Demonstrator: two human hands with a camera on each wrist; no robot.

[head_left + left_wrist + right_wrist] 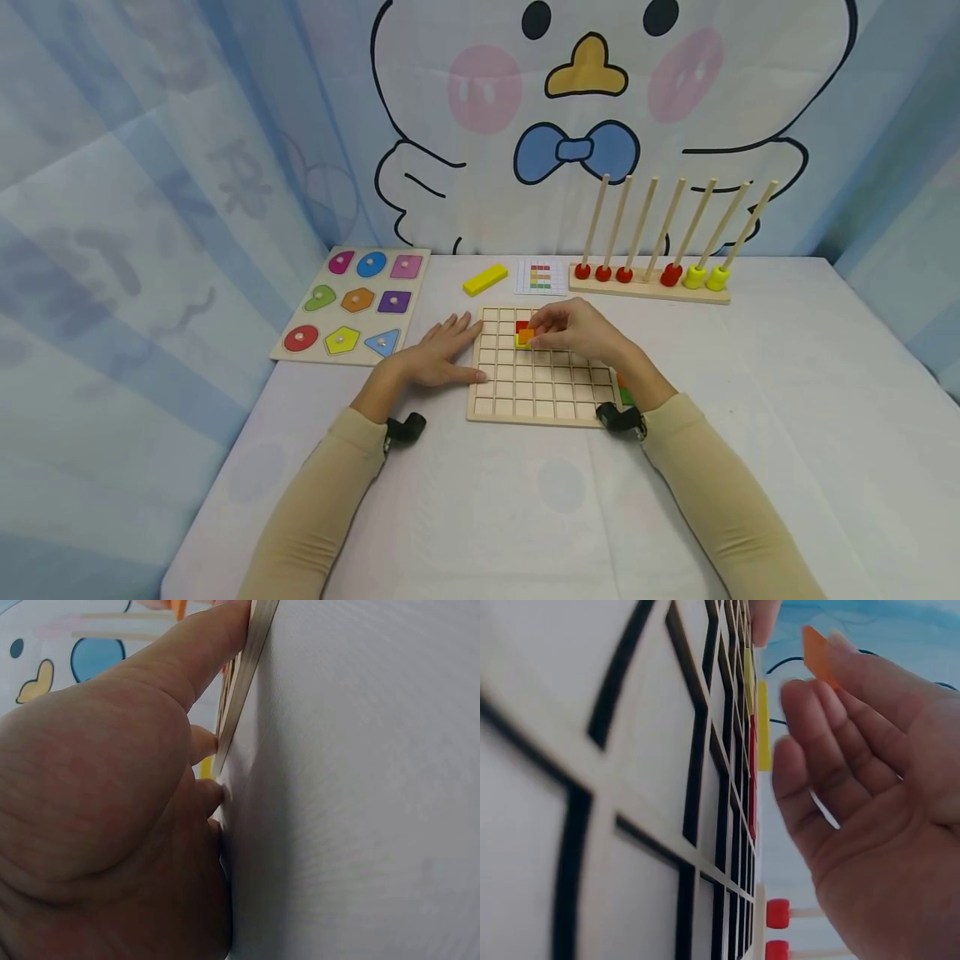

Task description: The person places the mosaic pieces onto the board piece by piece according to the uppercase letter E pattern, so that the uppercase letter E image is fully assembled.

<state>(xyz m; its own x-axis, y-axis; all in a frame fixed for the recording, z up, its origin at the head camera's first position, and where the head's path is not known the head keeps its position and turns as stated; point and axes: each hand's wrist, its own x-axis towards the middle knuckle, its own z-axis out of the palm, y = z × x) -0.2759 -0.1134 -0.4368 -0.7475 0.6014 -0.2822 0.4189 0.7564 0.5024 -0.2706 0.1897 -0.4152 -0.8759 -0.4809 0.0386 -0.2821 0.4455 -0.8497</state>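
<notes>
The work looks early: on the tabletop [480, 517], the near rows of the wooden grid board [536, 420] are bare, and farther up only a red tile [522, 325] and a yellow tile [519, 342] show clearly, though fingers hide part of those rows, so there may be more. Beside the board's right edge, 1 green piece [626, 396] sits partly hidden by the right wrist. The left hand [435, 354] lies spread, straight-fingered and holding nothing, its thumb touching the board's left edge. The right hand [581, 332] pinches 1 orange tile [526, 336], not yet set down; it is over the upper cells, to the right of the left hand. Beyond the hands are a board with 9 shapes [367, 320], a yellow block [485, 279], a card with coloured squares [542, 277] and a stand with 7 rods [648, 292].
</notes>
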